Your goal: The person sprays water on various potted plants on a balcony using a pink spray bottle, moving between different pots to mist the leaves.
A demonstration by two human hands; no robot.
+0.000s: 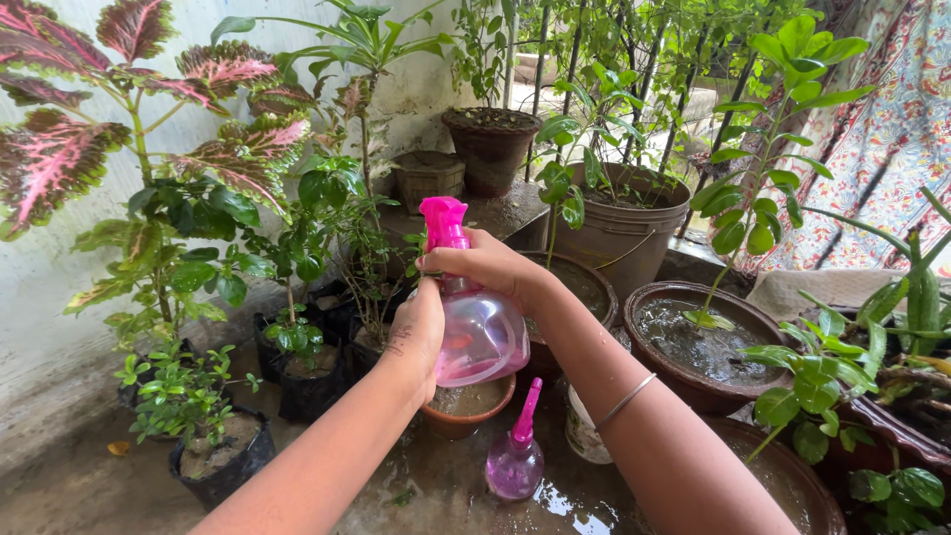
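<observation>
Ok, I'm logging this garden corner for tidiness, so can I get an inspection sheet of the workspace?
Surface: wet concrete floor, puddled.
Job's things: pink spray bottle, upright, held over a terracotta pot.
Clutter: small purple spray bottle standing on the floor; black grow bags.
Grippers: left hand on the bottle's body; right hand around its neck.
Cables: nothing seen.
Surroundings: coleus plant, white wall, patterned cloth.

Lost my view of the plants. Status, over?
Both hands, left and right, grip pink spray bottle. Held above small terracotta pot. Second sprayer on wet floor.
</observation>
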